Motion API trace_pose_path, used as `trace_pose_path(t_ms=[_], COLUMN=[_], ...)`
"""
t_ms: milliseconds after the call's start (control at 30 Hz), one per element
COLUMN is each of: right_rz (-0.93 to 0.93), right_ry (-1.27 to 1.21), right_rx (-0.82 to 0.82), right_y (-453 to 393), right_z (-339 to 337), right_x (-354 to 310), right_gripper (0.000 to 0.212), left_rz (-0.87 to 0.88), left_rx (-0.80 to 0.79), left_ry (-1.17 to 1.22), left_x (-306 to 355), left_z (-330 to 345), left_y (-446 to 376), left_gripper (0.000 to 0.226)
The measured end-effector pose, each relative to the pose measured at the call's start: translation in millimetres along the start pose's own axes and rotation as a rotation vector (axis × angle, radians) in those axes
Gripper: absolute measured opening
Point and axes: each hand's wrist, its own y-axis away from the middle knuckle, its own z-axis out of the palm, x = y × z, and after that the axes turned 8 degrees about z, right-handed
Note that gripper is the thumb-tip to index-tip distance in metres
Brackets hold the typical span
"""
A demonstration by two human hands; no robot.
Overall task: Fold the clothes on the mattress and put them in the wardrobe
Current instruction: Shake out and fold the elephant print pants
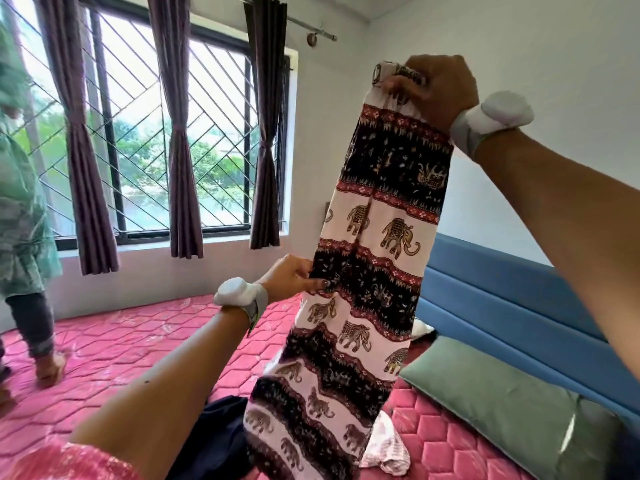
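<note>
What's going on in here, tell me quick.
A person is holding up elephant-print trousers over a pink mattress. The right hand grips the gathered top end high up, and the left hand pinches the side edge about halfway down, so the cloth hangs long and is not yet folded. A dark garment and a light checked cloth lie on the mattress below. Another person stands on the mattress by the window.

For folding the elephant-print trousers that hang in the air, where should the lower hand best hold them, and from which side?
The right hand already grips the gathered top of the elephant-print trousers. The left hand pinches the left edge about halfway down. Probably best there, coming from the left: the cloth hangs long and flat, so that point can lift up to halve it.
</note>
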Motion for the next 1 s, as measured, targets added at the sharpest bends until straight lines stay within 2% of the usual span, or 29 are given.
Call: trace_pose_path(t_ms=[67, 133, 233, 267, 333, 433, 533, 600, 667, 767, 800, 1000], right_rz=[-0.004, -0.007, 0.002, 0.012, 0.045, 0.128, 0.201, 0.199, 0.148, -0.023, -0.087, -0.380], right_ry=[0.026, 0.058, 0.103, 0.112, 0.117, 0.056, -0.036, -0.063, -0.060, 0.038, 0.104, 0.354], right_rx=[0.003, -0.018, -0.147, -0.210, -0.312, -0.353, -0.339, -0.307, -0.263, -0.239, -0.257, -0.402], right_y=[-1, -1, 2, 3, 5, 6, 8, 10, 13, 12, 12, 23], right_z=[2, 4, 7, 8, 11, 19, 28, 31, 31, 33, 33, 48], right_x=[1, 4, 12, 16, 22, 29, 29, 24, 16, 2, -2, -19], right_gripper=[0.064, 0.067, 0.071, 0.073, 0.072, 0.049, 0.028, 0.028, 0.030, 0.032, 0.031, 0.029], left_rz=[-0.071, -0.141, -0.169, -0.155, -0.145, -0.126, -0.112, -0.090, -0.034, 0.049, 0.047, 0.033], left_rx=[0.104, 0.302, 0.489, 0.484, 0.375, 0.245, 0.293, 0.328, 0.333, 0.305, 0.302, 0.493], left_ry=[0.055, 0.037, -0.019, -0.042, -0.109, -0.170, -0.169, -0.169, -0.152, -0.065, -0.041, 0.192], left_x=[-7, -13, -22, -27, -31, -32, -22, -14, -10, -7, 0, 57], left_z=[2, 2, 2, 3, 4, 8, 15, 23, 36, 56, 59, 47], left_y=[-2, 2, 9, 11, 15, 16, 17, 21, 25, 22, 19, -18], left_gripper=[0.047, 0.061, 0.046, 0.042, 0.038, 0.019, 0.012, 0.011, 0.016, 0.046, 0.049, 0.030])
